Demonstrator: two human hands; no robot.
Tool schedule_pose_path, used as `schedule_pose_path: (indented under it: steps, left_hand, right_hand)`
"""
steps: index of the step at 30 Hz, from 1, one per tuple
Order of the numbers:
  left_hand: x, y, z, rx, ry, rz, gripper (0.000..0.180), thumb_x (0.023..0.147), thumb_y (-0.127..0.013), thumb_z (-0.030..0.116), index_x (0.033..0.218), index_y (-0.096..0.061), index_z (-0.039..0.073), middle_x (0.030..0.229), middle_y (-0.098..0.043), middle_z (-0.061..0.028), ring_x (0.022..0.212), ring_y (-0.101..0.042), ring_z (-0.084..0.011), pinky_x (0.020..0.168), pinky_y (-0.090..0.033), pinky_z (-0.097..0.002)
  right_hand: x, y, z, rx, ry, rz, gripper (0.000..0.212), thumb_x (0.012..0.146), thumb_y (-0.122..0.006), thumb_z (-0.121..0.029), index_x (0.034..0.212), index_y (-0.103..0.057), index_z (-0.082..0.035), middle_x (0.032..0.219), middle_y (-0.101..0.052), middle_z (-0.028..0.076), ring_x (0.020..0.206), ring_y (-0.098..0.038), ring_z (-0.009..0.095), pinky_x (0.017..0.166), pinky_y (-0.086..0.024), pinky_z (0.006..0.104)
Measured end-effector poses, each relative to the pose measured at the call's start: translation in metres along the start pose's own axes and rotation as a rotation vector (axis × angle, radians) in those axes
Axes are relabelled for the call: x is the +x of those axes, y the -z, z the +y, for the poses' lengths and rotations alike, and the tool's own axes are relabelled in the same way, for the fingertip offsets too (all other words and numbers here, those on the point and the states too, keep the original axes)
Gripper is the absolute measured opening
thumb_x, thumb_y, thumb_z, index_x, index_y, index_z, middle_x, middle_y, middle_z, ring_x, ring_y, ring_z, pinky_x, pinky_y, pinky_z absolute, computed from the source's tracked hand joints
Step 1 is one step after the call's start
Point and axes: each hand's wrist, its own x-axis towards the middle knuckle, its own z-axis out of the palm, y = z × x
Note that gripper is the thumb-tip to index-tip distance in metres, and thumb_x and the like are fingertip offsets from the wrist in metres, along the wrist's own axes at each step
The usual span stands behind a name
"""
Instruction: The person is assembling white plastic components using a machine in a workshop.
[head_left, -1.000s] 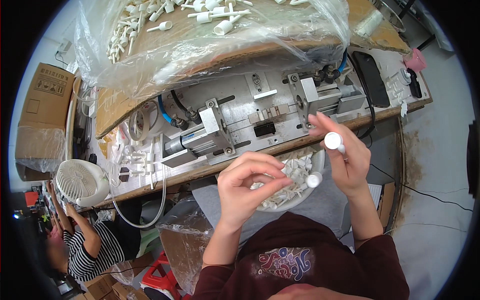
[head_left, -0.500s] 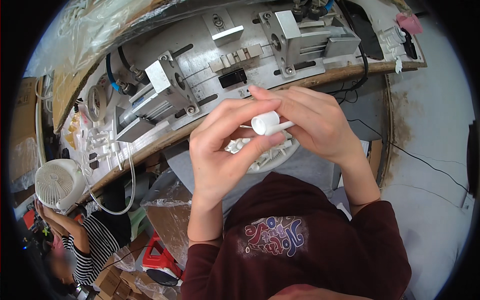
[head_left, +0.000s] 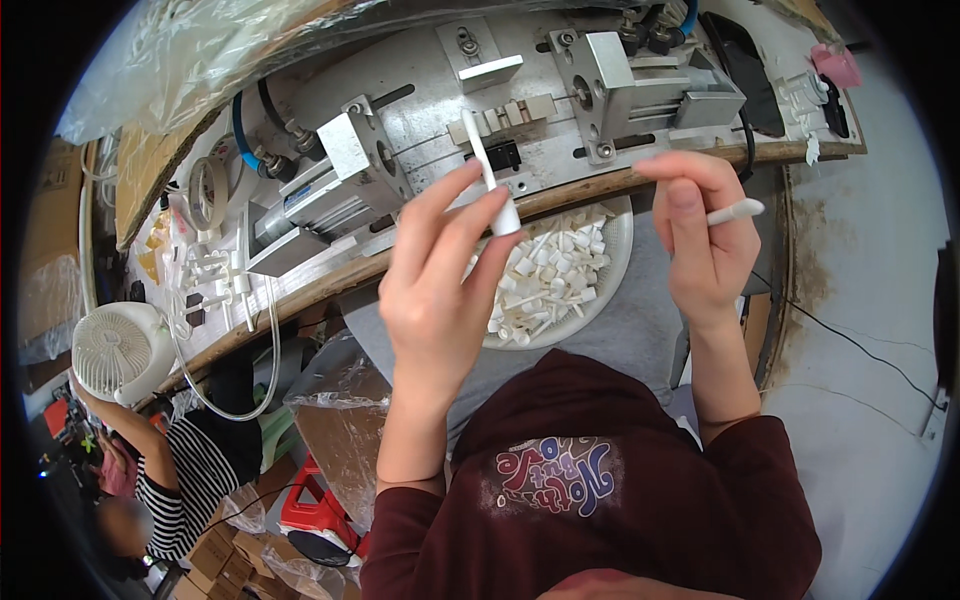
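Note:
My left hand [head_left: 432,300] pinches a white plastic part with a long thin stem [head_left: 481,148] and a wider cup-like end at the fingers. Its stem points away from me, over the front of the metal fixture plate. To the right, my right hand [head_left: 708,245] is closed around a white plastic rod [head_left: 738,211], whose rounded end sticks out on the right side; the rest is hidden in the fingers. Between and below the hands, a round white basket [head_left: 624,250] rests on my lap. Many small white plastic pieces [head_left: 550,275], short tubes and stems, lie in it.
On the bench are two metal clamping units [head_left: 345,150] [head_left: 605,90] facing a slotted block [head_left: 515,117]. A tape roll [head_left: 208,193] and a white fan [head_left: 120,350] stand left. A person in a striped top [head_left: 200,460] works at lower left.
My hands have drawn apart, the right one moving right with a rod, the left holding a stemmed part that now points away. The basket of pieces has come into fuller view.

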Motion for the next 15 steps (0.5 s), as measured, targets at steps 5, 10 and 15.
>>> schedule_pose_path:
  steps: [5,10,15]
  left_hand:
    - [0.009,-0.011,-0.005,0.288,-0.165,-0.046,0.029,0.071,-0.078,0.001,0.099,-0.072,-0.002,0.115,-0.07,-0.0107,0.072,-0.069,-0.0195,0.063,-0.055,-0.0281]
    - [0.02,-0.009,0.003,0.342,-0.123,-0.118,0.025,0.075,-0.079,0.005,0.099,-0.073,0.001,0.112,-0.072,-0.0091,0.073,-0.07,-0.0186,0.063,-0.055,-0.0282]
    - [0.013,-0.015,-0.006,0.274,-0.122,-0.017,0.024,0.074,-0.077,0.008,0.095,-0.072,-0.001,0.113,-0.071,-0.0105,0.065,-0.066,-0.0148,0.056,-0.051,-0.0258]
  right_hand:
    - [-0.009,-0.009,0.004,0.408,-0.147,-0.066,0.054,0.104,-0.037,-0.046,0.121,-0.05,0.003,0.067,-0.045,-0.002,0.06,-0.035,0.004,0.055,-0.027,0.0205]
    - [-0.014,-0.012,0.005,0.33,-0.211,-0.058,0.042,0.106,-0.035,-0.037,0.106,-0.054,0.0,0.072,-0.049,0.002,0.063,-0.042,0.008,0.06,-0.034,0.022]
    - [-0.008,-0.011,0.001,-0.057,0.011,0.04,0.038,0.105,-0.04,-0.027,0.101,-0.065,0.002,0.101,-0.052,0.006,0.078,-0.047,0.01,0.07,-0.038,0.0227]
